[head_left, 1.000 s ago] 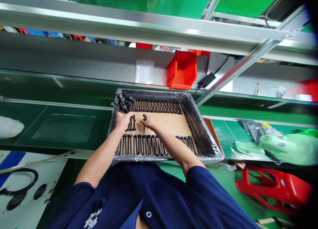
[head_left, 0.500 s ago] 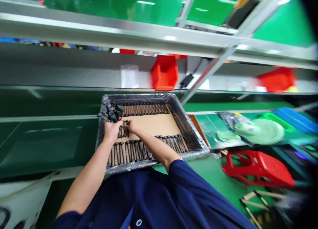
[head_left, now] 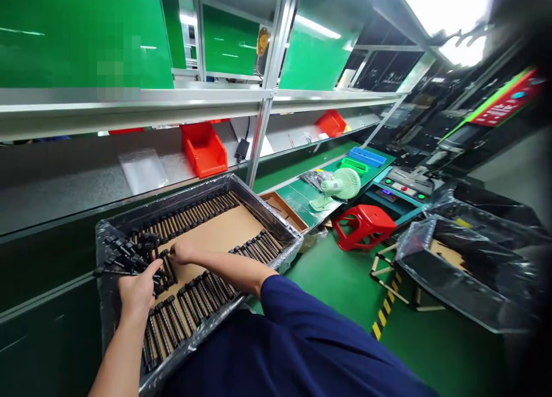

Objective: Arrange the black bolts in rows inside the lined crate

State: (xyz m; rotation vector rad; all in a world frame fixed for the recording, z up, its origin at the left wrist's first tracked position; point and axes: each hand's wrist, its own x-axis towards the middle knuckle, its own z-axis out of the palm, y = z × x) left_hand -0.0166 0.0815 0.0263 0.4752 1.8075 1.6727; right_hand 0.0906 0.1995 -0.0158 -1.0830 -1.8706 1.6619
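My left hand (head_left: 137,290) is closed around a tangled bundle of black rod-like parts (head_left: 125,254) with thicker ends, at the left end of a plastic-wrapped black tray (head_left: 290,245). My right hand (head_left: 183,252) reaches across the tray, its fingers pinched at the top of a single black rod-like part (head_left: 169,266) beside the bundle. On the tan cardboard bottom (head_left: 219,227), one row of such parts (head_left: 190,214) lies along the far side. Another row (head_left: 202,296) runs along the near side, partly hidden by my right forearm.
A brown shallow box (head_left: 282,210) stands right of the tray. Behind it, the shelf holds a red bin (head_left: 204,150), a clear bag (head_left: 143,170) and a black adapter (head_left: 242,149). Rightward are a green fan (head_left: 345,184), a red stool (head_left: 364,224) and wrapped trays (head_left: 457,270).
The view has swung to the right, so the tray appears lower left and more machinery shows. My left hand still holds the bundle; my right hand stays close beside it.
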